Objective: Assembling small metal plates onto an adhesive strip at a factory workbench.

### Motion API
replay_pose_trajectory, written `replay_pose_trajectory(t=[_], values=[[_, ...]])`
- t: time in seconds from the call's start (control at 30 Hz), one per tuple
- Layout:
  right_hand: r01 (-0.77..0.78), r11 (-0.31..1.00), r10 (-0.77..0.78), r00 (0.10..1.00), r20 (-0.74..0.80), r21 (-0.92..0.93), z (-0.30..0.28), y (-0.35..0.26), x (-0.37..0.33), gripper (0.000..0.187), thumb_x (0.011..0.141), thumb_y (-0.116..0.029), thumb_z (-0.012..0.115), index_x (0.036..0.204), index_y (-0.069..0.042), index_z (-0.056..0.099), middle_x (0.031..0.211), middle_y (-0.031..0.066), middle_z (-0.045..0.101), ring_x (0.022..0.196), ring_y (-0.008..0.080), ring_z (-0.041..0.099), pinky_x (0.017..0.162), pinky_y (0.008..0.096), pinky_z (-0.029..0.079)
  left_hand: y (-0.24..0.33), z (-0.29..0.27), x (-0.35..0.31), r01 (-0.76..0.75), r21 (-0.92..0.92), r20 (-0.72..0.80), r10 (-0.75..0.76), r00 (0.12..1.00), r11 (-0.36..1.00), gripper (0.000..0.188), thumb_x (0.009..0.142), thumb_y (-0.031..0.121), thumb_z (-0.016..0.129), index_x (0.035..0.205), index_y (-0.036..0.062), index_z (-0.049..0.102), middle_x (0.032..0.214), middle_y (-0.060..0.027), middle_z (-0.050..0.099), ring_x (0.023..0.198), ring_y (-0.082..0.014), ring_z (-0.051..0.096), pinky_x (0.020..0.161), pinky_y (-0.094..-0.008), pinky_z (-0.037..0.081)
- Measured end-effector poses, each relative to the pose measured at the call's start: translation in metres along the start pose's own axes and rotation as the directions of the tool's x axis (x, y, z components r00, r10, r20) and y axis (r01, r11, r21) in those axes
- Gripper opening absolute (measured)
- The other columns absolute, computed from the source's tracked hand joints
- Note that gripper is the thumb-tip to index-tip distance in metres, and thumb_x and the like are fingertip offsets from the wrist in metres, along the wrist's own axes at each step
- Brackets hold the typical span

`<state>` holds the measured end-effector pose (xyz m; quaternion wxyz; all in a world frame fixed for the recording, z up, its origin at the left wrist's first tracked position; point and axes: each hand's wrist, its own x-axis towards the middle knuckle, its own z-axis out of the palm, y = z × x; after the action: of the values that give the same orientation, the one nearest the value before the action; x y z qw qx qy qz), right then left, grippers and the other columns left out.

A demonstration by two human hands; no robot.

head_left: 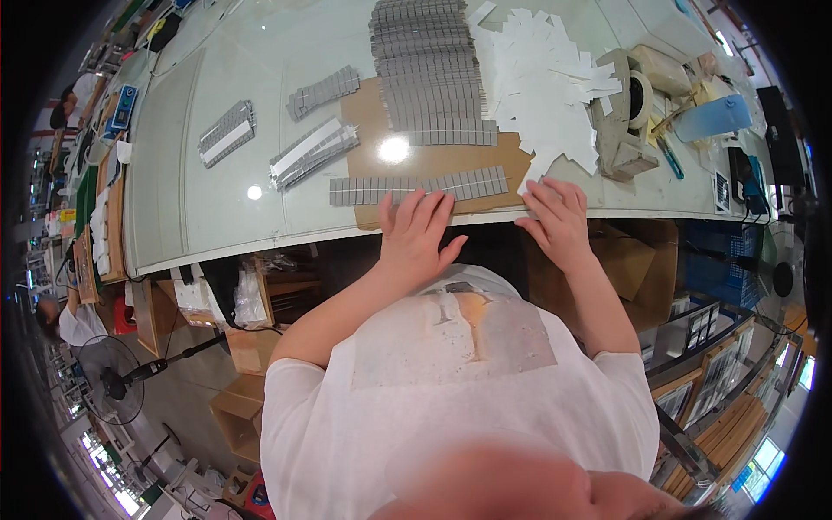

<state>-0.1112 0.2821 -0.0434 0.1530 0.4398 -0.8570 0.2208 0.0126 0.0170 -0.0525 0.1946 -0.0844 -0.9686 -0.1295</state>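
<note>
Grey strip row [419,187] lies under flat, empty left hand [416,232] and right hand [557,217]; pressing evenly probably keeps it aligned on cardboard sheet [485,160].

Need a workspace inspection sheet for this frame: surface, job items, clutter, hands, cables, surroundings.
Surface: pale green worktable with a brown cardboard sheet on it.
Job's things: long row of small grey strips along the near edge; large stack of grey strips behind.
Clutter: heap of white paper slips, grey tape dispenser, blue pad.
Hands: left hand flat on the row, right hand flat at the table edge; neither closed in a grip.
Cables: nothing seen.
Surroundings: black floor fan, cardboard boxes below.
</note>
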Motion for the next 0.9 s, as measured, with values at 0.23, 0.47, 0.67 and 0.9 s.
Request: replay_pose_trajectory(t=[0.23, 0.47, 0.67, 0.9], values=[[0.113, 0.986, -0.095, 0.986, -0.139, 0.126, 0.008, 0.007, -0.014, 0.028, 0.074, 0.0, 0.078, 0.1, -0.006, 0.068, 0.102, 0.0072, 0.068, 0.096, 0.031, 0.065, 0.086, 0.0457, 0.051, 0.0, -0.001, 0.002, -0.005, -0.019, -0.061, 0.004, 0.998, 1.0, 0.059, 0.084, 0.041, 0.075, 0.133, 0.0092, 0.063, 0.133, -0.0045, 0.058, 0.129, -0.0267, 0.047, 0.117, -0.0542, 0.02], [0.009, 0.961, 0.138, 0.851, -0.507, 0.277, -0.036, -0.009, 0.007, 0.017, 0.091, 0.011, 0.064, 0.101, -0.002, 0.067, 0.094, 0.0104, 0.068, 0.078, 0.0233, 0.063, 0.07, 0.0327, 0.048, -0.034, -0.01, -0.019, 0.074, 0.011, -0.162, -0.072, 0.984, 0.997, 0.047, 0.08, 0.034, 0.077, 0.122, 0.0144, 0.07, 0.127, -0.0017, 0.061, 0.124, -0.0232, 0.05, 0.115, -0.0518, 0.023], [-0.417, 0.155, 0.533, 0.799, 0.28, 0.896, -0.025, -0.002, 0.012, 0.013, 0.095, 0.004, 0.069, 0.106, -0.004, 0.068, 0.091, -0.0003, 0.067, 0.078, 0.0044, 0.058, 0.064, 0.0193, 0.046, -0.039, -0.008, -0.018, 0.097, 0.019, -0.162, -0.093, 0.982, 0.995, 0.048, 0.08, 0.033, 0.078, 0.124, 0.0142, 0.069, 0.129, -0.0022, 0.06, 0.125, -0.0245, 0.05, 0.116, -0.0524, 0.023], [-0.108, 0.852, 0.012, 0.982, 0.187, 0.513, 0.027, -0.032, 0.037, 0.013, 0.089, -0.007, 0.073, 0.098, -0.008, 0.064, 0.099, 0.0097, 0.074, 0.088, 0.0325, 0.07, 0.076, 0.0395, 0.056, -0.017, 0.004, -0.008, 0.013, -0.067, -0.119, -0.021, 0.993, 0.998, 0.049, 0.082, 0.035, 0.077, 0.126, 0.016, 0.069, 0.129, -0.0024, 0.059, 0.124, -0.0258, 0.049, 0.115, -0.0509, 0.025]])
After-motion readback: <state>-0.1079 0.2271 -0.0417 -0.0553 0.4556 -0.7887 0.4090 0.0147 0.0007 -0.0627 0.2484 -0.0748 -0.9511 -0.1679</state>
